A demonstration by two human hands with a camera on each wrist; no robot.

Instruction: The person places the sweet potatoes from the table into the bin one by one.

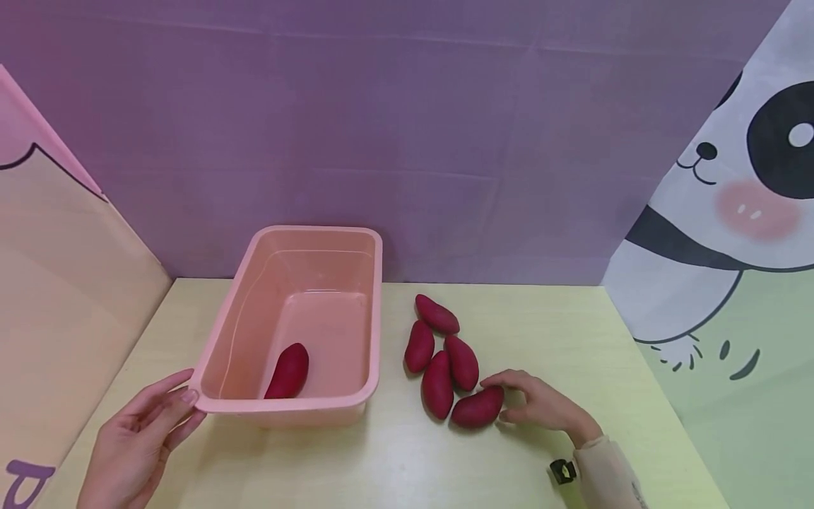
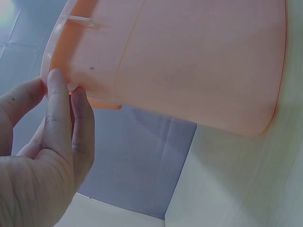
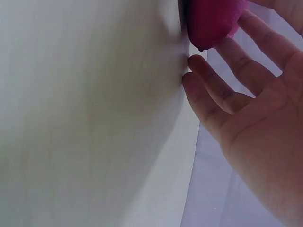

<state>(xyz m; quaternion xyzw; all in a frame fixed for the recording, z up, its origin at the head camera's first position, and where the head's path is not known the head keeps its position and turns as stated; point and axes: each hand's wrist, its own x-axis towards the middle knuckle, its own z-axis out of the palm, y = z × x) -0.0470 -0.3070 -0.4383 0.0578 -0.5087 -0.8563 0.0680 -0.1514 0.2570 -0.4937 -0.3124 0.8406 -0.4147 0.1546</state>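
My left hand (image 1: 138, 440) pinches the near left corner of a pink plastic tub (image 1: 375, 318), thumb on the rim and fingers beneath it. The left wrist view shows the hand (image 2: 54, 137) at the tub's edge and its outer wall (image 2: 189, 61). One red-skinned sweet potato (image 1: 290, 369) lies inside, at the near end. My right hand (image 1: 540, 404) is at the nearest sweet potato (image 1: 477, 408) outside the tub, thumb and fingers spread about its right end. From the right wrist, the fingers (image 3: 236, 59) look loosely extended beside the sweet potato (image 3: 213, 21).
Several more sweet potatoes (image 1: 437, 385) lie clustered right of the tub on the pale wooden table (image 1: 407, 466). A small black object (image 1: 562, 471) is by the right sleeve. A purple backdrop (image 1: 407, 141) stands behind, with a panda-printed panel (image 1: 699, 226) on the right.
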